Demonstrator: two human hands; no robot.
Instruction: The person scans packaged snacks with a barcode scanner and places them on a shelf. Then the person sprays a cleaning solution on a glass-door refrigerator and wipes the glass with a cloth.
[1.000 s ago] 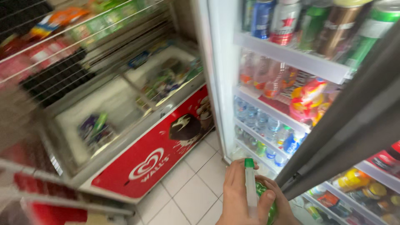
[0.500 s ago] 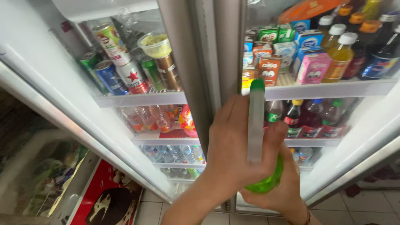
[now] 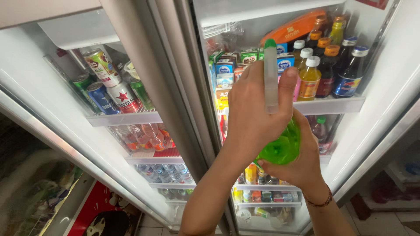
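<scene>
Centre of frame: left hand (image 3: pixel 256 116) wrapped around pale neck of green spray bottle (image 3: pixel 280 146); right hand (image 3: pixel 299 164) cupping its round base, grip closed; glass-door drinks fridge (image 3: pixel 175 87) behind; bottles on shelf (image 3: pixel 328 105) upper right.

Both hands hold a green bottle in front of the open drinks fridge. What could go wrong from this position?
1. The green bottle is held in the air; if the left hand or right hand loosens, it may drop.
2. The glass bottles stand crowded near the shelf edge; a bump could topple them.
</scene>
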